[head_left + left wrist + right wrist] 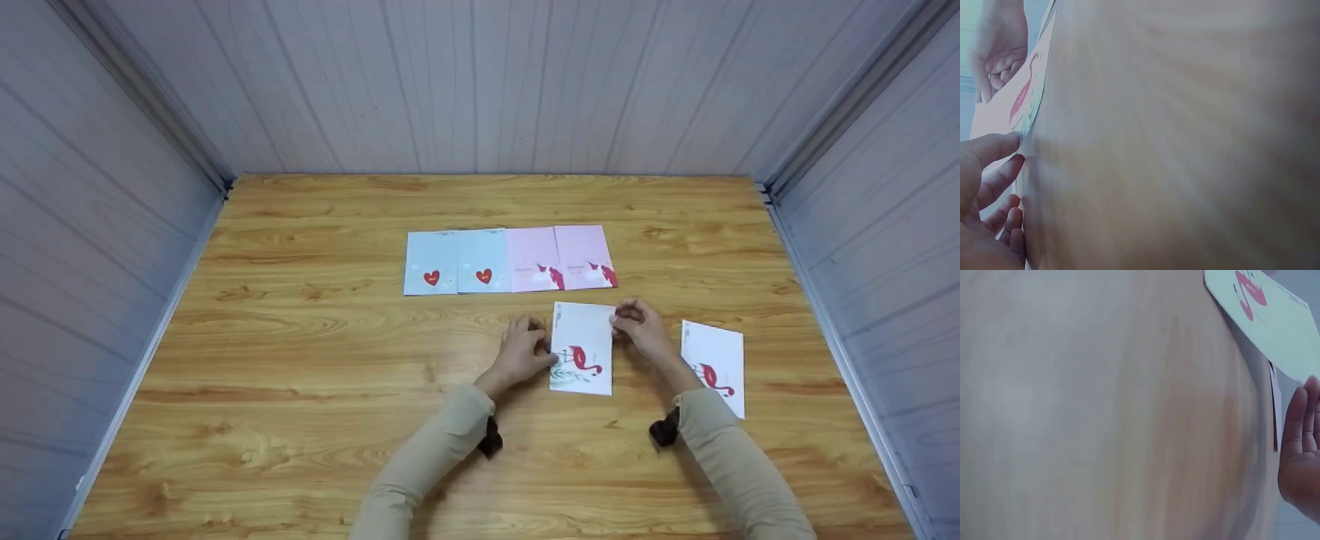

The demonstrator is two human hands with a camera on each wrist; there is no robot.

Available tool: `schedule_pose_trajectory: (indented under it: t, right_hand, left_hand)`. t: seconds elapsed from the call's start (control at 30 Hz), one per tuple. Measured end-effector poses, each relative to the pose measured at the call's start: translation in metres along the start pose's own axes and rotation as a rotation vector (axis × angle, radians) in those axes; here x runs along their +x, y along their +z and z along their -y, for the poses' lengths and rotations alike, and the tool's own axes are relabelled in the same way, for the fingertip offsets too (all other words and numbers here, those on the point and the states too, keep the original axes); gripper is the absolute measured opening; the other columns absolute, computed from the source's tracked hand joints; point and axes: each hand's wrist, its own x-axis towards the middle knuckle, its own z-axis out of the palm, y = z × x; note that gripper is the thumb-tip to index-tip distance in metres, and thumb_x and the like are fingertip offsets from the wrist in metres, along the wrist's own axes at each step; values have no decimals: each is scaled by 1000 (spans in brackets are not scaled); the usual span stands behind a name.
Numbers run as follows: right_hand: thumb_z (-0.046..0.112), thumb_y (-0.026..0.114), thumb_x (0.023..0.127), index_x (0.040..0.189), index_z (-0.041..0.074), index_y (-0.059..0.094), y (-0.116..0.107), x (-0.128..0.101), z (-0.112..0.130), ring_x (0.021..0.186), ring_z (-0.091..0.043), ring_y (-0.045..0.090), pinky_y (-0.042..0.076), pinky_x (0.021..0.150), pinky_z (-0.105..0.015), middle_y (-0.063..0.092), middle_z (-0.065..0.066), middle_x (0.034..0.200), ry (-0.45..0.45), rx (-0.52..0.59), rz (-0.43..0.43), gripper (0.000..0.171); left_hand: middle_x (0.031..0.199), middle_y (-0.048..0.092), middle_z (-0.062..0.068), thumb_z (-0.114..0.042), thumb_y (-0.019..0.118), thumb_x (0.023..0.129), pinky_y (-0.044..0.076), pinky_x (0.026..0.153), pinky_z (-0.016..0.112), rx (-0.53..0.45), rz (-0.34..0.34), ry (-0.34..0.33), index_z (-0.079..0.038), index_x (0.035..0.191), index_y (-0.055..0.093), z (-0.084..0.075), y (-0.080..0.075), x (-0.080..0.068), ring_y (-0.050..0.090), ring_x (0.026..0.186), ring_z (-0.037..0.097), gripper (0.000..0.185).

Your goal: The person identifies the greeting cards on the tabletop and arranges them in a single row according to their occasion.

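Observation:
A white card [582,330] with a red flamingo printed on it is held up between both hands. My left hand [523,351] pinches its left edge, thumb on the printed face. At the upper right corner my right hand [641,328] pinches it between thumb and fingertips. The right wrist view shows the flamingo card [1280,320] tilted, with a shadow on the table beneath it. A second flamingo card [716,352] lies to the right, partly covered by my right forearm.
Farther back, two pale blue cards with red hearts [431,259] lie in a row with two pink unicorn cards [585,251], edges meeting. All rest on a wood-grain table [300,360], enclosed by panelled walls [472,90] at the back and both sides.

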Motion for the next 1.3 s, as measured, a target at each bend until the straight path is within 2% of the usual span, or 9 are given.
schedule_pose_trajectory:
  t: [0.33, 0.6, 0.8, 0.97, 1.1, 1.3]
  right_hand:
    - [-4, 55, 83, 95, 1, 44, -12, 9, 20, 65, -10, 53, 46, 64, -26, 52, -7, 83, -39, 38, -72, 16]
    - [0, 57, 84, 97, 4, 47, -17, 8, 24, 64, -10, 54, 47, 64, -28, 53, -3, 81, -8, 84, -80, 17]
    - [3, 57, 84, 102, 2, 46, -18, 4, 16, 64, -8, 52, 46, 61, -24, 54, 0, 78, 12, 7, -89, 21]
    - [8, 59, 84, 111, -4, 45, -24, -4, 8, 63, -7, 51, 44, 58, -23, 56, 3, 78, 36, -118, -53, 33]
    - [11, 61, 83, 114, -5, 45, -31, -11, 1, 61, -10, 51, 44, 57, -25, 57, 4, 76, 30, -161, -25, 39]
    - [13, 62, 82, 118, -1, 45, -41, -19, -4, 59, -13, 51, 43, 54, -25, 58, 5, 72, 30, -153, -65, 42]
  left_hand:
    - [107, 45, 0, -27, 64, 80, 26, 85, 33, -3, 13, 26, -13, 74, 60, -1, 2, -9, 34, 100, 16, 16]
    - [94, 48, -4, -25, 62, 82, 28, 80, 32, -39, -25, 37, -13, 78, 62, -5, 4, -10, 41, 90, 14, 12]
    - [84, 47, -7, -23, 60, 84, 33, 75, 27, -197, -47, -74, -14, 82, 62, -14, 7, -6, 41, 83, 11, 9]
    - [76, 51, -4, -17, 60, 85, 38, 66, 24, -411, -83, -177, -11, 80, 60, -26, 11, 5, 45, 74, 10, 7]
    - [74, 53, -4, -15, 61, 84, 39, 63, 23, -591, -125, -281, -10, 79, 60, -36, 17, 14, 47, 71, 9, 7]
    - [71, 53, -3, -12, 63, 82, 39, 59, 21, -712, -168, -327, -7, 76, 61, -49, 29, 27, 47, 67, 8, 8]
